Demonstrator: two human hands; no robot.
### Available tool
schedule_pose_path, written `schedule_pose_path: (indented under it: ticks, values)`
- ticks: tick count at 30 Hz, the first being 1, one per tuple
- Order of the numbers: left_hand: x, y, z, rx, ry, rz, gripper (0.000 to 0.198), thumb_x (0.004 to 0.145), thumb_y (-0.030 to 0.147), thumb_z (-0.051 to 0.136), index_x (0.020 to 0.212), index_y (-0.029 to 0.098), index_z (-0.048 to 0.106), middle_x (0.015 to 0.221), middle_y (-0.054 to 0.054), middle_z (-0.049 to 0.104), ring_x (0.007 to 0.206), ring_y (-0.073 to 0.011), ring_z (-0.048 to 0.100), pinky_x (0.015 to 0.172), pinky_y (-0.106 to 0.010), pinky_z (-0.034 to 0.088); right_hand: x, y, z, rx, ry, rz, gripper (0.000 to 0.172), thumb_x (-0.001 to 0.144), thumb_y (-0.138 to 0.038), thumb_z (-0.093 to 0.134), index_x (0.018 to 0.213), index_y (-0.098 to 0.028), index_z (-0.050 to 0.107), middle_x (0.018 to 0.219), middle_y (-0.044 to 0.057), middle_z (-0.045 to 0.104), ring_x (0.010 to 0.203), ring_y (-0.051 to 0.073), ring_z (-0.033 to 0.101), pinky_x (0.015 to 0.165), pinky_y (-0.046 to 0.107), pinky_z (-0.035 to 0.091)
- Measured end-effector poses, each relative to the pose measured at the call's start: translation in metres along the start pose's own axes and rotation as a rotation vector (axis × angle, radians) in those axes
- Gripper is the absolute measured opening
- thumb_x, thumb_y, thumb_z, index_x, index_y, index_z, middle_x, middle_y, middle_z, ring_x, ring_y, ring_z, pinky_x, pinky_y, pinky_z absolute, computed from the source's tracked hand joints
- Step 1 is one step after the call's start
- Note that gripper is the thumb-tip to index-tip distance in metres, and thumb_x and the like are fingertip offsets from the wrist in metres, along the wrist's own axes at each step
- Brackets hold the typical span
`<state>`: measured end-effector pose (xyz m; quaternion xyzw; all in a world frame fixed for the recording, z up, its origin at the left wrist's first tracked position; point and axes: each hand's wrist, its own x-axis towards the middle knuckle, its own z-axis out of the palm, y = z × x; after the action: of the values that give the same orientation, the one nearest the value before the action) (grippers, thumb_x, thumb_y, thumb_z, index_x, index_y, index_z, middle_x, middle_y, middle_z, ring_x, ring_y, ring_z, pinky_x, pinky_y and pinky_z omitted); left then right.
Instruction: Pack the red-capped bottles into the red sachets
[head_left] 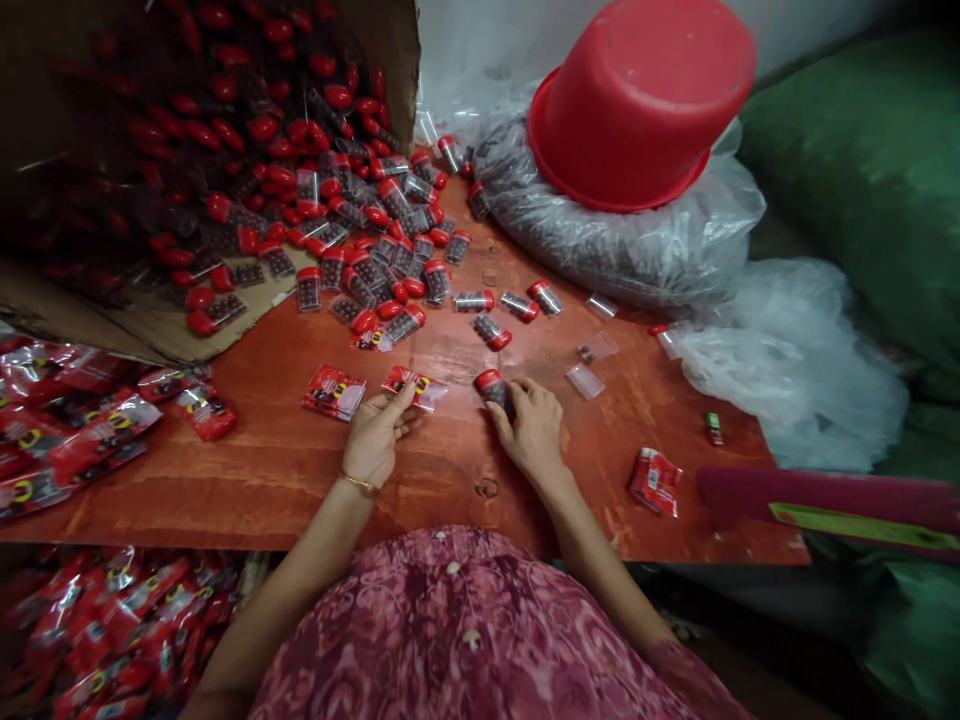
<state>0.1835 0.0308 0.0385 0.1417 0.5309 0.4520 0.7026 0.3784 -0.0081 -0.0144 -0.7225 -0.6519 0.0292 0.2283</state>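
My left hand point(373, 440) pinches a small red printed plastic wrapper point(426, 391) between thumb and fingers, just above the table. A stack of similar flat wrappers point(333, 388) lies beside it on the left. My right hand point(535, 432) is closed around a small clear bottle with a red cap point(489, 382) and dark contents, its cap pointing up and left. Part of that bottle is hidden by my thumb and fingers. The wrapper and the bottle are apart. Several loose bottles like it point(491, 331) lie on their sides farther back.
A cardboard box point(247, 335) spills many red-capped bottles point(367, 270) onto the orange-red table point(465, 500). Filled red packs point(82, 435) lie at the left, more below the table edge. A red tub point(645, 100) sits upside down on a plastic bag point(622, 250). Clear empty containers point(584, 380) lie right.
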Motion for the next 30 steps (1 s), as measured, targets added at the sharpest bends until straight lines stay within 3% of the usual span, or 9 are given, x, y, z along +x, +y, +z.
schedule_pose_path:
  ticks: [3,5,8,11,19,25,27,30]
  values:
    - [-0.001,0.001,0.002,-0.037,-0.02,-0.052,0.037,0.04,0.034,0.085,0.058,0.015,0.058,0.055,0.003,0.065,0.051,-0.0093,0.061,0.051,-0.018,0.046,0.003,-0.005,-0.001,0.128,-0.077,0.04,0.027,0.081,-0.038,0.05,0.093,-0.016,0.059,0.091,0.012,0.063,0.086,0.026,0.054,0.078,0.041,0.042]
    - [-0.002,0.002,0.002,-0.056,-0.035,-0.072,0.036,0.042,0.033,0.084,0.06,0.015,0.059,0.056,0.003,0.065,0.052,-0.0097,0.061,0.051,-0.018,0.046,0.002,-0.01,-0.007,0.348,-0.125,0.086,0.025,0.081,-0.038,0.05,0.091,-0.016,0.058,0.08,0.008,0.062,0.074,0.021,0.055,0.069,0.035,0.044]
    - [-0.004,0.003,0.002,-0.042,-0.059,-0.085,0.034,0.046,0.033,0.083,0.062,0.015,0.061,0.056,0.002,0.066,0.053,-0.0093,0.061,0.053,-0.018,0.046,-0.002,-0.02,-0.023,0.738,-0.208,0.12,0.024,0.08,-0.039,0.053,0.09,-0.018,0.059,0.075,0.003,0.06,0.059,0.013,0.051,0.055,0.026,0.042]
    - [-0.005,0.002,0.002,0.008,-0.102,-0.073,0.034,0.048,0.037,0.082,0.062,0.014,0.062,0.057,0.0,0.066,0.053,-0.0091,0.061,0.055,-0.019,0.046,-0.004,-0.03,-0.038,0.942,-0.282,0.147,0.021,0.076,-0.038,0.059,0.081,-0.017,0.061,0.066,-0.001,0.056,0.051,0.009,0.045,0.047,0.022,0.037]
    - [-0.006,0.0,-0.001,0.142,-0.179,0.055,0.032,0.049,0.037,0.081,0.063,0.012,0.067,0.063,-0.001,0.067,0.058,-0.0099,0.058,0.062,-0.022,0.045,0.004,-0.043,-0.043,1.061,-0.343,0.248,0.024,0.068,-0.04,0.066,0.073,-0.017,0.061,0.056,-0.003,0.052,0.046,0.008,0.042,0.042,0.021,0.035]
    - [-0.008,-0.006,0.005,0.093,-0.202,0.111,0.035,0.048,0.036,0.081,0.07,0.013,0.067,0.068,-0.001,0.068,0.061,-0.0093,0.058,0.064,-0.022,0.046,0.0,-0.056,-0.035,1.141,-0.397,0.28,0.027,0.073,-0.043,0.061,0.081,-0.018,0.058,0.052,-0.005,0.05,0.036,0.007,0.04,0.035,0.02,0.034]
    - [-0.009,-0.013,0.009,0.076,-0.195,0.125,0.035,0.048,0.035,0.082,0.07,0.013,0.066,0.067,0.0,0.067,0.06,-0.0086,0.057,0.064,-0.021,0.046,-0.001,-0.059,-0.029,1.157,-0.358,0.285,0.027,0.075,-0.043,0.058,0.083,-0.018,0.057,0.047,-0.007,0.046,0.034,0.007,0.04,0.035,0.02,0.034]
    - [-0.012,-0.022,0.013,0.053,-0.226,0.137,0.036,0.048,0.03,0.082,0.076,0.014,0.065,0.072,-0.001,0.069,0.064,-0.0098,0.06,0.067,-0.021,0.047,-0.002,-0.062,-0.02,1.118,-0.2,0.302,0.025,0.08,-0.043,0.053,0.086,-0.018,0.056,0.046,-0.008,0.044,0.036,0.008,0.04,0.037,0.021,0.034]
